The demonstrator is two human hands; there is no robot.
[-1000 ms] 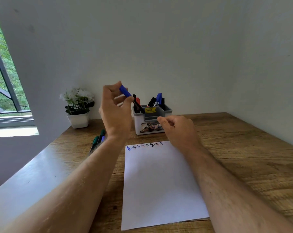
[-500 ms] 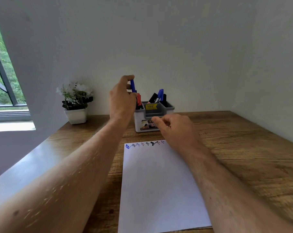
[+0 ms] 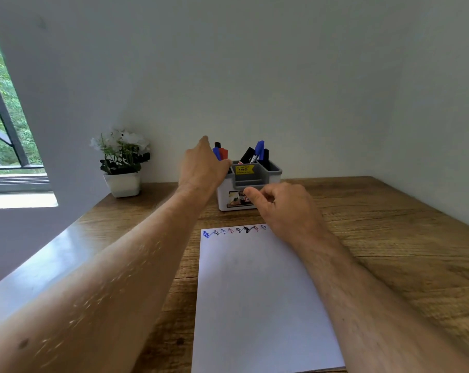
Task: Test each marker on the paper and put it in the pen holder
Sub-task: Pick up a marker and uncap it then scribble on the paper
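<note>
A white and grey pen holder [image 3: 274, 174] stands at the back of the desk, with several markers upright in it. My left hand [image 3: 201, 168] is at its left compartment, fingers still around a blue marker [image 3: 216, 153] that stands low in it beside a red marker [image 3: 223, 153]; the index finger sticks up. My right hand [image 3: 281, 208] rests with curled, empty fingers on the top right corner of the white paper [image 3: 255, 297]. A row of blue, black and red scribbles [image 3: 233, 230] runs along the paper's top edge.
A small white pot with white flowers [image 3: 121, 165] sits at the back left of the wooden desk [image 3: 389, 238]. Walls close the desk in behind and on the right. A window [image 3: 2, 130] is at the left. My left forearm hides the desk's left side.
My left hand carried the blue marker forward and lowered it into the holder's left compartment. The right hand stayed on the paper's corner. The view tilted upward.
</note>
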